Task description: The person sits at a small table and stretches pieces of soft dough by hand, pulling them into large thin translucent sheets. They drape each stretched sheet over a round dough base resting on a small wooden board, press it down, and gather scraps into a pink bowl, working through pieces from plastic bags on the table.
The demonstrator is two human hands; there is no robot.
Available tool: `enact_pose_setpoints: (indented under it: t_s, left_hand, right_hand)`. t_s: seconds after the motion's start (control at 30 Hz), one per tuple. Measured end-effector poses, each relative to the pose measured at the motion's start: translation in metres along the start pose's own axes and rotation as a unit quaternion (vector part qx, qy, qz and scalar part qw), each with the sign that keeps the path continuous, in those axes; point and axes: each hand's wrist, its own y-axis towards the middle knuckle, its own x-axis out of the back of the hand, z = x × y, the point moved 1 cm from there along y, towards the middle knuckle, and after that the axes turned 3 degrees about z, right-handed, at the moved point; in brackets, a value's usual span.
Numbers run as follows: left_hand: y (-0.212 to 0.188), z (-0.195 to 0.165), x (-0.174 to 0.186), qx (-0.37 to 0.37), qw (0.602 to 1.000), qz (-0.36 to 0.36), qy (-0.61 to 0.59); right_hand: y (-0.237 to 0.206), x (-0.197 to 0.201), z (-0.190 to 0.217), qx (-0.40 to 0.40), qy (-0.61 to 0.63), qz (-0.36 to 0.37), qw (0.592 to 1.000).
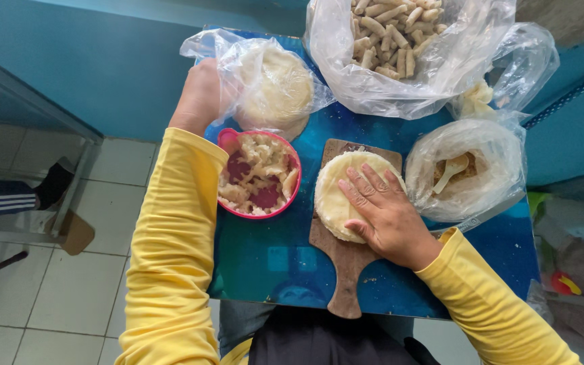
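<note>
Right hand (385,215) lies flat, fingers spread, grip open, pressing on a round pale wrapper (341,190) that rests on a wooden board (344,260). Left hand (199,96) reaches forward against a clear bag of stacked wrappers (273,86); whether its grip is closed on the plastic cannot be told. Between the arms stands a pink bowl (259,174) of pale shreds. Beyond, a bag of rolled sticks (390,30); to the right, a bag with a spoon (451,170). All sit on a blue surface (272,260).
</note>
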Motion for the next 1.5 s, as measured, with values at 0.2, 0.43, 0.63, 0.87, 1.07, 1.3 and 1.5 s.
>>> enact_pose_setpoints:
  t_s: [0.2, 0.43, 0.63, 0.87, 1.07, 1.3, 1.5]
  left_hand:
    - [0.003, 0.01, -0.004, -0.047, 0.98, 0.067, -0.182]
    - [0.008, 0.036, -0.026, 0.089, 0.919, 0.096, -0.371]
    - [0.021, 0.037, -0.031, 0.164, 0.744, 0.019, -0.648]
    - [0.014, 0.031, -0.026, 0.096, 0.694, -0.016, -0.713]
    - [0.017, 0.032, -0.03, 0.134, 0.592, 0.011, -0.795]
    - [0.023, 0.047, -0.039, 0.143, 0.582, 0.084, -0.796]
    - [0.012, 0.048, -0.033, 0.106, 0.828, 0.057, -0.547]
  right_hand:
    - [0.001, 0.001, 0.001, -0.002, 0.0, 0.002, 1.0]
    - [0.002, 0.001, 0.0, 0.001, -0.001, 0.002, 1.0]
    - [0.002, 0.0, -0.001, 0.0, -0.002, 0.002, 1.0]
    - [0.0, 0.0, -0.002, -0.005, 0.001, 0.002, 1.0]
    - [-0.001, 0.001, -0.001, -0.003, 0.007, -0.001, 1.0]
    - [0.0, 0.003, -0.001, 0.0, 0.01, -0.006, 1.0]
    - [0.0, 0.004, -0.001, -0.007, 0.01, -0.001, 1.0]
